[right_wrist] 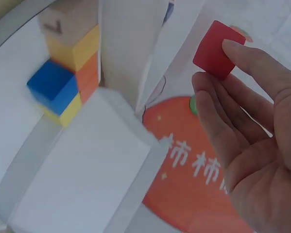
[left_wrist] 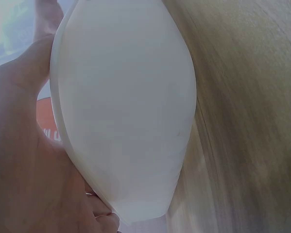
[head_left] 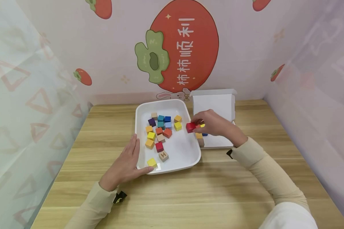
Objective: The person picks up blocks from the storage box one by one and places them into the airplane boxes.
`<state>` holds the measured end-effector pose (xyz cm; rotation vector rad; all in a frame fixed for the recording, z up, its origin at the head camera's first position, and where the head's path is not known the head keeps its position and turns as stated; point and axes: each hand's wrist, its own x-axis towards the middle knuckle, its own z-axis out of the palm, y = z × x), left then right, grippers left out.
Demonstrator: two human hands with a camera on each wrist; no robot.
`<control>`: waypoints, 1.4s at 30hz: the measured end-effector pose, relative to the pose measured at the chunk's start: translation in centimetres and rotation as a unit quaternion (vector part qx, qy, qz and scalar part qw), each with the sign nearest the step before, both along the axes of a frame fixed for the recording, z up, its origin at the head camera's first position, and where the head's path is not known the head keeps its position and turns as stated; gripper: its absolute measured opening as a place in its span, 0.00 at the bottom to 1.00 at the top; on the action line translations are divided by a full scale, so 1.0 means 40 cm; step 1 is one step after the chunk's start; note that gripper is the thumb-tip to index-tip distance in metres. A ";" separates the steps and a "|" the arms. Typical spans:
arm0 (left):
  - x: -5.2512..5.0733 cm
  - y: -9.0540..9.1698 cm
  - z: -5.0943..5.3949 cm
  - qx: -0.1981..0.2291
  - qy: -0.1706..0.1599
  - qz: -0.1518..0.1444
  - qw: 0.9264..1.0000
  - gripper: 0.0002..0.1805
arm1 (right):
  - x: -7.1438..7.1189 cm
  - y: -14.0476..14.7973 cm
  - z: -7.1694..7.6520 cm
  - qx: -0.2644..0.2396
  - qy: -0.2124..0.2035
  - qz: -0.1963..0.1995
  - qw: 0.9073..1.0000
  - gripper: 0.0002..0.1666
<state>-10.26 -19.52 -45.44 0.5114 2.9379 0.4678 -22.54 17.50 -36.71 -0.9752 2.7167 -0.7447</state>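
Observation:
My right hand (head_left: 215, 124) pinches a red cube block (head_left: 190, 127) between thumb and fingertips, above the right rim of a white tray (head_left: 184, 156). The right wrist view shows the same red block (right_wrist: 214, 48) at the fingertips, with nothing else in that hand. My left hand (head_left: 125, 163) rests against the tray's near left corner, fingers extended along the left side and thumb on the near rim. Inside the tray lie several coloured cube blocks, among them a plain wooden one marked H (head_left: 163, 155) and a yellow one (head_left: 152, 162) close to the left thumb.
Right of the tray stands a white cardboard box (head_left: 218, 142), its lid (head_left: 213, 106) raised at the back. A blue block (right_wrist: 54, 86), a yellow-orange block (right_wrist: 75, 48) and a few others sit inside along its left wall. Printed cloth walls enclose the wooden table (head_left: 172, 197).

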 end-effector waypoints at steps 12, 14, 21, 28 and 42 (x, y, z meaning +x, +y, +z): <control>0.002 -0.004 0.001 -0.006 -0.001 0.002 1.000 0.71 | 0.014 0.142 -0.035 0.002 0.009 -0.051 0.999 0.16; 0.002 -0.005 0.000 -0.007 -0.002 0.001 1.000 0.71 | 0.012 0.150 -0.054 0.005 0.004 -0.053 0.999 0.17; 0.002 -0.002 -0.003 -0.002 -0.001 0.000 1.000 0.71 | 0.001 0.159 -0.129 0.013 -0.032 -0.069 0.997 0.17; 0.006 0.000 -0.003 0.002 -0.001 -0.002 1.000 0.71 | -0.005 0.158 -0.182 0.000 -0.038 -0.081 0.996 0.17; 0.000 -0.001 -0.002 -0.004 -0.003 -0.002 1.000 0.71 | 0.007 0.140 -0.205 0.032 -0.007 -0.121 0.992 0.22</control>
